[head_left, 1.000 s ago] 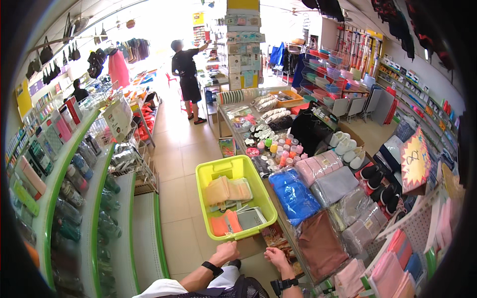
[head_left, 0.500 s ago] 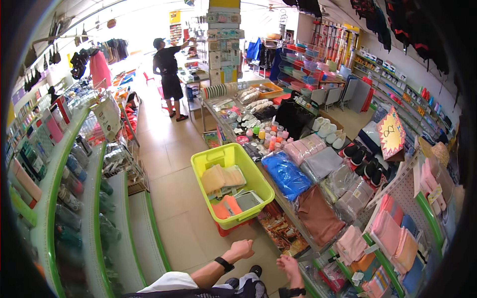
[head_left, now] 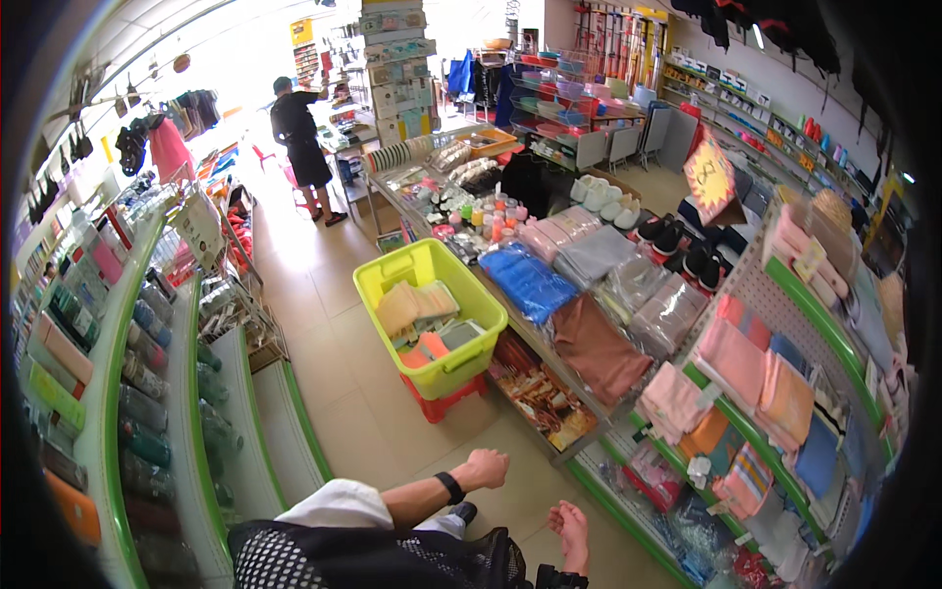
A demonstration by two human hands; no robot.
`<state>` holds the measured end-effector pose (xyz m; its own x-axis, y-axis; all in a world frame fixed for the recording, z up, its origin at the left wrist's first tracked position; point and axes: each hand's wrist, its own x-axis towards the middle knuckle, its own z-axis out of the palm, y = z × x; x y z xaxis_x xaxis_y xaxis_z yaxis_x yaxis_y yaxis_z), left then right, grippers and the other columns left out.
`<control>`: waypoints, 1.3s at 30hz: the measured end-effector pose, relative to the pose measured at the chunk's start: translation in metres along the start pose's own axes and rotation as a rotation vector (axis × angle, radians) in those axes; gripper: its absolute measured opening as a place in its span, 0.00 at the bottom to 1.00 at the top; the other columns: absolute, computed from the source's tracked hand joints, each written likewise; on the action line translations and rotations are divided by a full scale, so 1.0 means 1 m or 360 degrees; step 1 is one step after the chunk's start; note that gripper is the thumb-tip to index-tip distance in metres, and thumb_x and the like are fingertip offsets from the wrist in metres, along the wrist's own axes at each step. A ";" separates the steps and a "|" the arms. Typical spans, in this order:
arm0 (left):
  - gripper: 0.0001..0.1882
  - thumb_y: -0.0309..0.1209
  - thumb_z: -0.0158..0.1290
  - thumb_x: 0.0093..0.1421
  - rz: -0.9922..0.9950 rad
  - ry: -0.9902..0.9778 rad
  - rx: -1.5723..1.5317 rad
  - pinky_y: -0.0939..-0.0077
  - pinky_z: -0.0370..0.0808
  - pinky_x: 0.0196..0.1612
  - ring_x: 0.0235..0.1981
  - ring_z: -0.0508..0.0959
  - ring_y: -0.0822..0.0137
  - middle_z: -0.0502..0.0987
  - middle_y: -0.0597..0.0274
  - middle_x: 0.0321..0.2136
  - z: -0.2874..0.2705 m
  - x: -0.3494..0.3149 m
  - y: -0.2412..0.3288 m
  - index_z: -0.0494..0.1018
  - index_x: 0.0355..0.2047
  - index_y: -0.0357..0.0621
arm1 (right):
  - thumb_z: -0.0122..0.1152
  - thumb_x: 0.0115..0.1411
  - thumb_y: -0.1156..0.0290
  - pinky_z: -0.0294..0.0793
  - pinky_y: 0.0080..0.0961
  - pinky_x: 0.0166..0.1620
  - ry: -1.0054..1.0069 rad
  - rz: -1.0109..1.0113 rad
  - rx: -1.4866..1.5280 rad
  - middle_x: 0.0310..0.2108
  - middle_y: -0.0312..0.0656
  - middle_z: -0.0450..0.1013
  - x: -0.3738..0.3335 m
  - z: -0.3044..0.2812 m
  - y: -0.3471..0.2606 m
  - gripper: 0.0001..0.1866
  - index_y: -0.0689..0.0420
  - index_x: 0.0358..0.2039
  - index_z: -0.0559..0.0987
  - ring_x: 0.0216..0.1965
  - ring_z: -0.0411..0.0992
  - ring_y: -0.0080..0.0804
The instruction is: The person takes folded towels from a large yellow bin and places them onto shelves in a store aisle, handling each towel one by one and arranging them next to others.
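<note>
My left hand (head_left: 483, 469), with a black band on its wrist, hangs in the air over the tiled floor, its fingers curled into a loose fist with nothing seen in them. To its right, my right hand (head_left: 569, 527) is raised near the low shelves, fingers bent but a little apart, holding nothing. Beyond both hands, a yellow-green plastic tub (head_left: 480, 347) rests on a red stool (head_left: 439, 401). Inside the tub lie folded cream cloths (head_left: 417, 306), an orange cloth (head_left: 424, 349) and grey packets. Neither hand touches the tub.
Green-edged shelves (head_left: 130, 324) with bottles rise on the left. At right, a display table holds a blue bagged item (head_left: 528, 282), brown cloth (head_left: 601, 350) and shoes (head_left: 605, 199); nearer shelves hold folded towels (head_left: 731, 358). Another person (head_left: 298, 137) stands far down the aisle.
The view has shifted right, so the tub and table appear farther left and higher. More of the right-hand shelves shows. My hands stay apart, without taking hold of anything.
</note>
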<state>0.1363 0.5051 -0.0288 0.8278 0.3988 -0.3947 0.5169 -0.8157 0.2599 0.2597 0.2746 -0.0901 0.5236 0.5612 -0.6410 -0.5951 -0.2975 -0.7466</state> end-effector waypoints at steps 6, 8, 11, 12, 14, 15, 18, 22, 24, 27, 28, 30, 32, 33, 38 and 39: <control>0.16 0.29 0.48 0.46 0.0317 -0.0093 0.0134 0.65 0.74 0.36 0.38 0.76 0.55 0.76 0.50 0.35 0.047 -0.001 0.184 0.72 0.37 0.38 | 0.48 0.60 0.66 0.70 0.20 0.27 0.0177 -0.0143 0.0163 0.29 0.38 0.72 -0.082 -0.165 0.061 0.12 0.55 0.43 0.68 0.27 0.71 0.23; 0.18 0.29 0.48 0.47 0.0382 -0.0164 0.0157 0.65 0.74 0.37 0.39 0.76 0.55 0.75 0.50 0.37 0.077 -0.006 0.248 0.70 0.40 0.38 | 0.47 0.61 0.66 0.70 0.19 0.26 0.0232 -0.0140 0.0199 0.27 0.37 0.72 -0.117 -0.221 0.087 0.11 0.55 0.43 0.68 0.26 0.70 0.23; 0.21 0.30 0.48 0.48 0.0595 -0.0361 0.0265 0.64 0.73 0.39 0.40 0.76 0.54 0.74 0.49 0.39 0.115 -0.006 0.333 0.68 0.44 0.38 | 0.49 0.59 0.66 0.69 0.17 0.25 0.0581 -0.0011 0.0325 0.25 0.36 0.70 -0.166 -0.304 0.126 0.11 0.58 0.39 0.70 0.24 0.68 0.21; 0.22 0.30 0.48 0.48 0.0684 -0.0471 0.0335 0.64 0.73 0.40 0.41 0.75 0.54 0.74 0.49 0.40 0.129 -0.009 0.358 0.67 0.46 0.38 | 0.49 0.59 0.65 0.69 0.18 0.25 0.0552 -0.0037 0.0402 0.25 0.36 0.70 -0.176 -0.330 0.139 0.10 0.57 0.38 0.70 0.23 0.69 0.22; 0.20 0.32 0.47 0.49 0.0699 -0.0531 0.0219 0.62 0.73 0.40 0.41 0.75 0.53 0.74 0.49 0.40 0.140 0.004 0.413 0.68 0.43 0.39 | 0.49 0.59 0.65 0.69 0.18 0.25 0.0614 -0.0122 0.0476 0.24 0.35 0.71 -0.192 -0.393 0.164 0.09 0.56 0.35 0.71 0.23 0.69 0.21; 0.19 0.33 0.47 0.49 0.0707 -0.0609 0.0202 0.62 0.73 0.40 0.41 0.75 0.53 0.74 0.48 0.40 0.141 0.015 0.430 0.68 0.43 0.40 | 0.50 0.59 0.64 0.69 0.18 0.25 0.0671 -0.0162 0.0467 0.24 0.35 0.71 -0.195 -0.411 0.162 0.10 0.57 0.34 0.72 0.23 0.69 0.21; 0.22 0.40 0.50 0.48 0.0768 -0.0394 0.0164 0.60 0.73 0.41 0.42 0.74 0.53 0.73 0.49 0.40 0.166 0.046 0.483 0.68 0.41 0.42 | 0.53 0.57 0.65 0.70 0.17 0.28 0.0870 -0.0231 0.0461 0.25 0.36 0.72 -0.216 -0.469 0.133 0.11 0.58 0.35 0.73 0.25 0.70 0.21; 0.26 0.41 0.50 0.47 0.0981 -0.0522 0.0374 0.56 0.70 0.45 0.46 0.71 0.52 0.71 0.48 0.43 0.193 0.101 0.548 0.67 0.47 0.44 | 0.56 0.55 0.63 0.72 0.20 0.32 0.1124 -0.0351 0.0775 0.29 0.37 0.73 -0.209 -0.518 0.152 0.15 0.59 0.39 0.72 0.29 0.71 0.24; 0.28 0.43 0.50 0.47 0.1071 -0.0626 0.0524 0.58 0.69 0.45 0.47 0.71 0.53 0.71 0.49 0.44 0.209 0.122 0.603 0.66 0.48 0.45 | 0.56 0.55 0.63 0.72 0.22 0.35 0.1104 -0.0244 0.0860 0.32 0.39 0.73 -0.214 -0.548 0.152 0.18 0.60 0.42 0.71 0.32 0.72 0.26; 0.28 0.43 0.50 0.47 0.1206 -0.0696 0.0637 0.58 0.69 0.45 0.46 0.71 0.53 0.71 0.49 0.44 0.236 0.161 0.674 0.66 0.48 0.44 | 0.55 0.55 0.62 0.71 0.23 0.36 0.1170 -0.0235 0.0970 0.34 0.40 0.73 -0.218 -0.589 0.143 0.19 0.60 0.43 0.71 0.33 0.71 0.27; 0.26 0.41 0.50 0.47 0.1288 -0.0692 0.0603 0.56 0.70 0.44 0.45 0.72 0.52 0.71 0.48 0.43 0.242 0.177 0.698 0.67 0.47 0.43 | 0.55 0.55 0.62 0.71 0.23 0.36 0.1234 -0.0250 0.1005 0.34 0.40 0.73 -0.218 -0.606 0.137 0.19 0.60 0.43 0.71 0.33 0.71 0.27; 0.26 0.41 0.50 0.47 0.1406 -0.0763 0.0698 0.56 0.70 0.43 0.44 0.72 0.51 0.72 0.48 0.42 0.254 0.204 0.751 0.68 0.45 0.43 | 0.52 0.55 0.67 0.70 0.20 0.35 0.1450 -0.0133 0.1079 0.32 0.37 0.72 -0.217 -0.643 0.120 0.16 0.60 0.42 0.72 0.32 0.71 0.24; 0.25 0.42 0.50 0.47 0.1509 -0.0837 0.0792 0.56 0.70 0.43 0.43 0.73 0.51 0.73 0.48 0.41 0.256 0.227 0.810 0.68 0.44 0.42 | 0.52 0.55 0.67 0.70 0.21 0.35 0.1544 -0.0137 0.1172 0.32 0.37 0.72 -0.224 -0.671 0.096 0.16 0.60 0.43 0.71 0.32 0.71 0.25; 0.25 0.42 0.50 0.47 0.1604 -0.0875 0.0773 0.58 0.70 0.43 0.43 0.73 0.51 0.73 0.49 0.41 0.257 0.232 0.841 0.68 0.45 0.43 | 0.51 0.56 0.67 0.70 0.21 0.35 0.1589 -0.0131 0.1236 0.32 0.38 0.72 -0.230 -0.686 0.086 0.16 0.61 0.43 0.71 0.32 0.71 0.25; 0.19 0.38 0.49 0.47 0.1870 -0.1007 0.1031 0.59 0.71 0.40 0.39 0.74 0.50 0.75 0.48 0.36 0.281 0.256 0.979 0.71 0.38 0.41 | 0.52 0.58 0.64 0.71 0.23 0.38 0.1905 -0.0070 0.1317 0.36 0.41 0.72 -0.251 -0.753 0.077 0.18 0.61 0.45 0.70 0.36 0.71 0.28; 0.17 0.34 0.47 0.47 0.2019 -0.0947 0.0992 0.58 0.71 0.39 0.39 0.74 0.50 0.74 0.46 0.36 0.288 0.259 1.001 0.71 0.37 0.39 | 0.51 0.58 0.64 0.71 0.24 0.38 0.1983 -0.0087 0.1221 0.36 0.41 0.72 -0.255 -0.763 0.076 0.18 0.61 0.45 0.70 0.36 0.71 0.29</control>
<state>0.8054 -0.3287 -0.1252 0.3560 -0.7704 -0.5290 -0.7370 -0.5795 0.3480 0.5457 -0.4802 -0.1196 0.4955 -0.5772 -0.6490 -0.5206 0.4008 -0.7539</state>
